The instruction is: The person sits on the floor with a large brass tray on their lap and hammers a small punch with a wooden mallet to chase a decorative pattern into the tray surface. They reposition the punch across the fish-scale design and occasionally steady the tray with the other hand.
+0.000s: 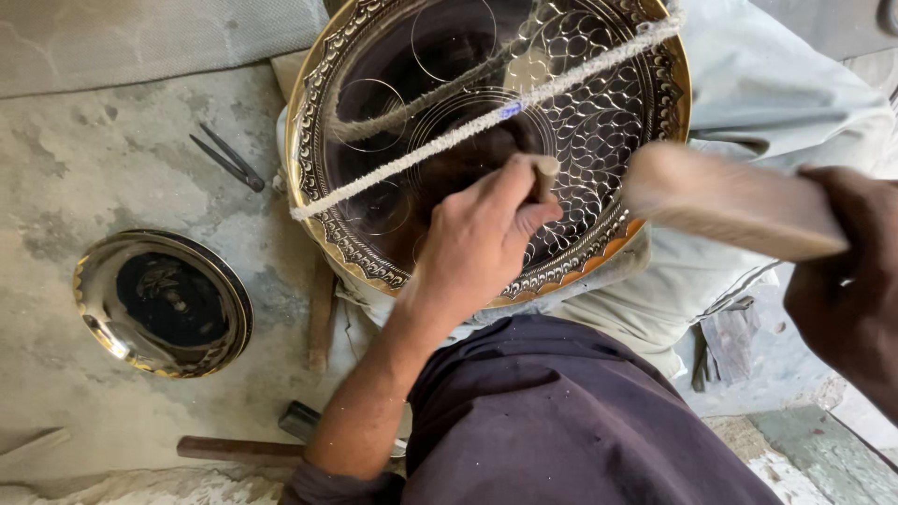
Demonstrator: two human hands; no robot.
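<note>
Engraving a brass tray braced on the lap.

A small bowl (164, 304) and dividers (229, 159) lie aside on the floor; the tray (374, 234) is propped on the knees, with a cord (486, 117) stretched across its face. The left hand (477, 243) is closed round a chisel (544, 178) set against the tray, and the right hand (847, 281) grips a wooden mallet (730, 201) raised beside it.

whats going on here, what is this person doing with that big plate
A person sits over a large engraved brass tray tied down by a rope. The left hand holds a small chisel upright against the tray's dark centre, while the right hand grips a blurred wooden mallet. A smaller plain dish, dividers and a hammer lie on the floor.
</note>
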